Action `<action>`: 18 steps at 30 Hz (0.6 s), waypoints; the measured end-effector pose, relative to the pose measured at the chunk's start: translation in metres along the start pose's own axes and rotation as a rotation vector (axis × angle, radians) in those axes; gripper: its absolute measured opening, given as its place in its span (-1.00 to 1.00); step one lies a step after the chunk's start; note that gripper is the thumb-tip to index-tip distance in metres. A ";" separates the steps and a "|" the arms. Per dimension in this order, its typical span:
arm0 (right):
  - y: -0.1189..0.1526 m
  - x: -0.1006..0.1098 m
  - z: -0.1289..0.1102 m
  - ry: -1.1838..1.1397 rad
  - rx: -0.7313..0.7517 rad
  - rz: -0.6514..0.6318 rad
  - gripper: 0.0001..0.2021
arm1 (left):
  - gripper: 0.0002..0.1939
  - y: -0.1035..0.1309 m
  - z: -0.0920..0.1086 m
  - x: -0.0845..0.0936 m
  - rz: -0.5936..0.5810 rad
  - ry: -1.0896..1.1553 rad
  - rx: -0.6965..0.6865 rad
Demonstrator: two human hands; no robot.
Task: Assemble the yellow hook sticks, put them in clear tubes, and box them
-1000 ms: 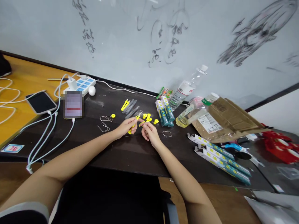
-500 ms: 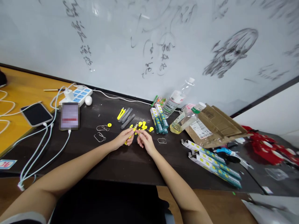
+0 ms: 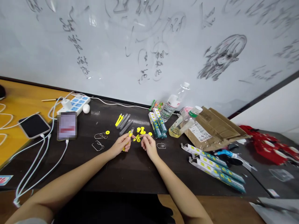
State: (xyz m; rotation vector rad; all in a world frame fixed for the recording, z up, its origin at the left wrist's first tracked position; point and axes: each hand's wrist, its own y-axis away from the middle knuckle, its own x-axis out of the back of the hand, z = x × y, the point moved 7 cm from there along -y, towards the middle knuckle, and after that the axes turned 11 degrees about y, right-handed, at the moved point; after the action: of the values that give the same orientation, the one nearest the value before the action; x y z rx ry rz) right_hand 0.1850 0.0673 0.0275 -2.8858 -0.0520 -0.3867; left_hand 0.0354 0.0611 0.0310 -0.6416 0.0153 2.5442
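Observation:
Between the thumb and fingers of my left hand (image 3: 121,143) is a small yellow part with a clear tip (image 3: 131,132). My right hand (image 3: 148,143) is just to the right, its index finger extended toward several loose yellow pieces (image 3: 138,138) and the other fingers curled; nothing shows in it. More yellow pieces (image 3: 142,130) lie beyond my hands. Behind my left hand are dark grey tubes (image 3: 125,122) and yellow sticks (image 3: 119,120). Bent metal wires (image 3: 98,145) and a yellow ring (image 3: 107,132) lie to the left, and one wire loop (image 3: 161,146) to the right.
Green and white boxes (image 3: 158,124) stand near two bottles (image 3: 174,105), with more boxes (image 3: 217,171) at the right by a cardboard package (image 3: 210,127). Left are a tablet (image 3: 67,126), a phone (image 3: 35,125), cables and a power strip (image 3: 77,104). A whiteboard (image 3: 105,77) rises behind.
My hands have moved apart, and the yellow part with the clear tip now shows upright at my left fingertips. The view has tilted slightly up and shifted right.

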 end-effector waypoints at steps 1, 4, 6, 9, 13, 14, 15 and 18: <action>-0.002 0.006 0.001 0.002 -0.003 0.032 -0.67 | -0.61 0.000 0.002 0.001 0.019 0.004 -0.010; -0.007 0.018 0.005 0.009 -0.014 0.088 -0.68 | -0.60 0.001 0.007 0.004 0.084 0.012 -0.054; -0.008 0.020 0.007 0.018 -0.015 0.092 -0.68 | -0.60 0.001 0.009 0.007 0.128 0.010 -0.093; -0.006 0.017 0.005 0.040 0.004 0.069 -0.68 | -0.61 0.002 0.011 0.008 0.158 -0.007 -0.103; 0.000 0.006 0.000 0.103 0.049 0.001 -0.70 | -0.62 0.004 0.013 0.007 0.157 -0.032 -0.104; 0.002 0.003 -0.001 0.120 0.060 -0.018 -0.70 | -0.62 0.004 0.013 0.007 0.163 -0.030 -0.106; 0.004 0.000 -0.002 0.137 0.072 -0.035 -0.70 | -0.62 0.004 0.013 0.008 0.169 -0.022 -0.102; 0.006 -0.005 -0.005 0.185 0.093 -0.068 -0.69 | -0.61 0.003 0.011 0.010 0.186 0.021 -0.079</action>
State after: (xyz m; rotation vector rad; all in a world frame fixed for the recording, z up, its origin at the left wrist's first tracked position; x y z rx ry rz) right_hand 0.1794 0.0599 0.0293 -2.7493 -0.1326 -0.6446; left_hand 0.0217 0.0644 0.0362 -0.7283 -0.0194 2.7287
